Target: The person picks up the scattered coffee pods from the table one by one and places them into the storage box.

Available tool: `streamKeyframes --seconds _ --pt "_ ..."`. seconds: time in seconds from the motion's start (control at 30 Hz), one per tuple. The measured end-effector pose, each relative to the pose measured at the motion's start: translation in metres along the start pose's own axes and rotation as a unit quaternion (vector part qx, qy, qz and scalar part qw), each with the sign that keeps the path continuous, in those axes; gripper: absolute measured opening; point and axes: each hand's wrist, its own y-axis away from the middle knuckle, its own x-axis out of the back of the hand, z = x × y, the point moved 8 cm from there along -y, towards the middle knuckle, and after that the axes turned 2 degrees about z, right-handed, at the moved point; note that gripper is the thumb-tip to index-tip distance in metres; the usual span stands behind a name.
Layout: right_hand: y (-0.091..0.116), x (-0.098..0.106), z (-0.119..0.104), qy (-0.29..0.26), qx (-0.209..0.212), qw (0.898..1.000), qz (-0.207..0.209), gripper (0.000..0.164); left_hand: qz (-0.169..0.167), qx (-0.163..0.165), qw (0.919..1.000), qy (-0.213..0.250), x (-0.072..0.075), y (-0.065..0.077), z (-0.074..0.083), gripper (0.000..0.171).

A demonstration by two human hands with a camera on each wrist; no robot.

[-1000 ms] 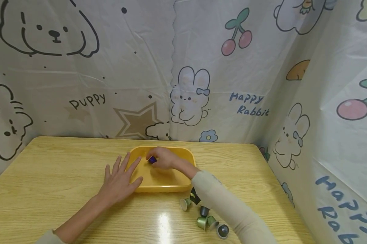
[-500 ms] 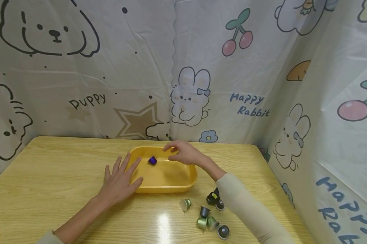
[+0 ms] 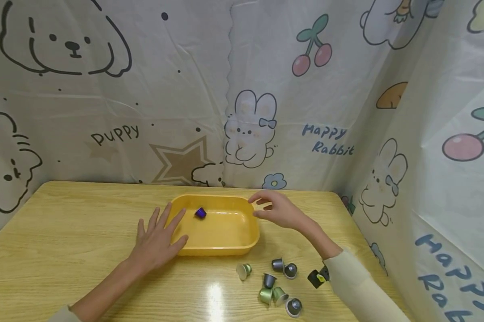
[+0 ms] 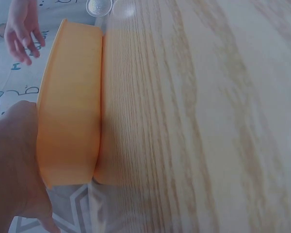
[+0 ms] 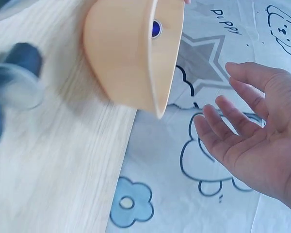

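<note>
A purple coffee capsule (image 3: 200, 213) lies in the back left part of the yellow plastic tray (image 3: 214, 247); the right wrist view shows the capsule (image 5: 156, 29) past the rim. My left hand (image 3: 157, 239) rests at the tray's left side, fingers spread over the rim. In the left wrist view that hand (image 4: 19, 160) is against the tray's wall (image 4: 70, 107). My right hand (image 3: 280, 210) hovers beside the tray's right end, fingers loosely bent and nothing in them. Its palm and bent fingers show in the right wrist view, the hand (image 5: 252, 126) apart from the tray.
Several capsules lie in front of the tray: a pale green one (image 3: 244, 271), grey ones (image 3: 269, 281), green ones (image 3: 265, 295) and a dark one (image 3: 294, 307). A black piece with a yellow mark (image 3: 316, 278) lies near my right sleeve (image 3: 358, 281). A printed cloth (image 3: 177, 98) hangs behind the table.
My right hand let go of the purple capsule in the tray and moved right, past the tray's right end. Capsules once behind the sleeve now show. My left hand stayed put.
</note>
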Motion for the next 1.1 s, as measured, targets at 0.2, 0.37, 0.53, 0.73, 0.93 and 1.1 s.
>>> streamKeyframes --seconds 0.2,0.37,0.53,0.73,0.93,1.1 --pt "0.028 0.008 0.013 -0.021 -0.008 1.0 0.017 0.021 0.005 -0.004 1.0 -0.008 -0.001 -0.001 0.0 0.066" --pt "0.046 0.01 0.021 -0.026 -0.016 0.999 0.024 0.021 0.003 0.0 0.9999 -0.011 0.001 -0.001 0.0 0.066" --pt "0.059 0.009 0.027 -0.016 -0.029 0.999 0.026 0.024 0.0 0.004 0.9999 -0.011 0.002 0.0 0.0 0.066" --pt "0.075 0.008 0.033 -0.021 -0.035 0.999 0.029 0.026 0.001 0.003 0.9999 -0.01 0.001 0.0 0.001 0.066" --pt "0.089 0.002 0.04 -0.028 -0.039 0.999 0.025 0.026 0.002 0.001 0.9999 -0.011 0.001 0.0 0.001 0.066" --pt "0.098 -0.002 0.044 -0.04 -0.044 0.998 0.031 0.025 0.003 0.002 0.9998 -0.017 0.0 -0.001 0.0 0.066"
